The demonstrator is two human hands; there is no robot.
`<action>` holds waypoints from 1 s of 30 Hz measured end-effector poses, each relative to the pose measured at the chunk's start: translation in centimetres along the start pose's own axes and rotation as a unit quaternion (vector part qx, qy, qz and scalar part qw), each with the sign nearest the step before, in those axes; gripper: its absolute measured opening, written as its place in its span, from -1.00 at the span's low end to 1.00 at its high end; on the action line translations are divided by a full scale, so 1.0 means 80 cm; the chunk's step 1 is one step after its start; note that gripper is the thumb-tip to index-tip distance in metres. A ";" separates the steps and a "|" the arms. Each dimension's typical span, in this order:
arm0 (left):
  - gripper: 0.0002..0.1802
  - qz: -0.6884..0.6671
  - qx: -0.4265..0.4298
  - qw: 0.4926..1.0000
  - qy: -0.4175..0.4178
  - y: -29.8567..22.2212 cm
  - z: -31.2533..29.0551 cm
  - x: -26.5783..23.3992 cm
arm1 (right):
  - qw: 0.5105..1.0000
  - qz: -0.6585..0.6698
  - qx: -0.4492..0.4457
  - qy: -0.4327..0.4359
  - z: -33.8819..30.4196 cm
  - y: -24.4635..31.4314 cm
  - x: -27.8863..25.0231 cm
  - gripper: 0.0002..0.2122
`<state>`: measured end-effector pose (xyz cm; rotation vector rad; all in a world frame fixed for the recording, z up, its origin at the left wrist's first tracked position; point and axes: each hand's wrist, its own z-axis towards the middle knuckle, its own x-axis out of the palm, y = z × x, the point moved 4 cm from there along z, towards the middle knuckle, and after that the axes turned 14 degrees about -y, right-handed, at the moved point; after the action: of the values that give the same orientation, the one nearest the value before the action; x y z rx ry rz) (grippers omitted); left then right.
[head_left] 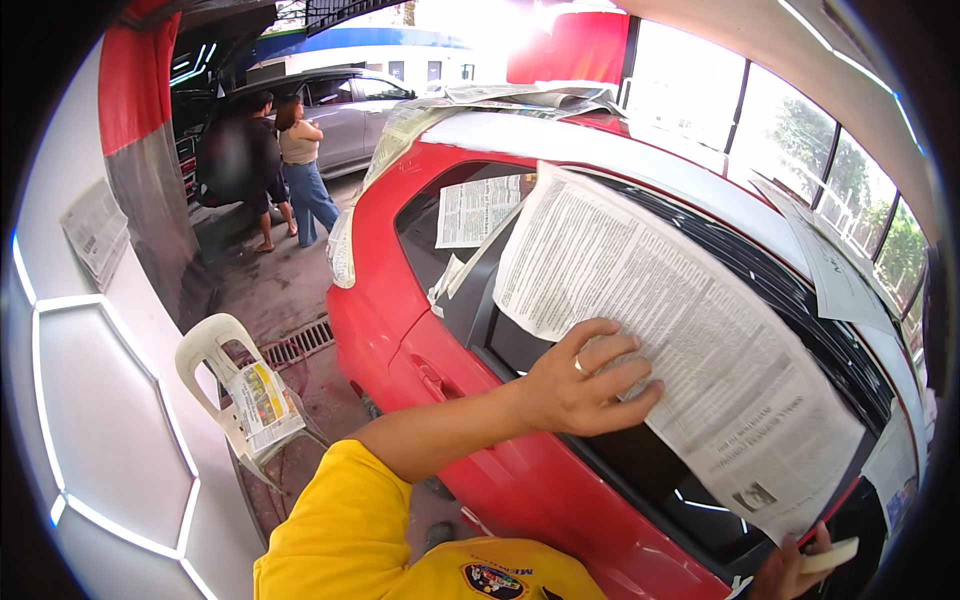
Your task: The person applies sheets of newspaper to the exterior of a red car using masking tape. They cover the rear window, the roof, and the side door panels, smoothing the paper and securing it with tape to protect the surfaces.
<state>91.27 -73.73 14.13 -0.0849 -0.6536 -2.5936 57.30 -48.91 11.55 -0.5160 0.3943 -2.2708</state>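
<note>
A large newspaper sheet [660,320] lies slantwise over the side windows of a red car [400,330]. My left hand [595,380], wearing a ring, rests against the sheet's lower edge with its fingers apart and bent. At the lower right my right hand [790,572] grips a pale roll of tape [832,556] beside the sheet's bottom corner; part of that hand is cut off by the frame edge. A smaller newspaper piece [478,212] covers part of the rear side window, with loose torn strips hanging near it.
Newspaper also covers the car's rear edge and roof end. A white plastic chair [215,350] holding a folded newspaper [262,405] stands at the left. Two people [300,160] stand behind, near a silver vehicle [350,120]. A drain grate [298,343] crosses the floor.
</note>
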 end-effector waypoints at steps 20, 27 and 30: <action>0.25 0.088 -0.402 0.864 0.288 -0.036 -0.092 0.088 | 0.949 0.272 0.121 0.107 -0.150 0.049 0.047 -0.77; 0.28 0.046 -0.335 0.905 0.260 -0.033 -0.134 0.113 | 0.912 0.062 0.390 -0.112 -0.006 -0.056 -0.006 -0.63; 0.27 0.032 -0.315 0.905 0.284 -0.038 -0.138 0.118 | 0.837 0.215 0.482 -0.145 0.031 -0.053 -0.022 -0.72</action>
<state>82.04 -80.43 4.63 0.4257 0.3941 -2.4721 56.97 -45.11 15.07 -0.1877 -0.7142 -1.6214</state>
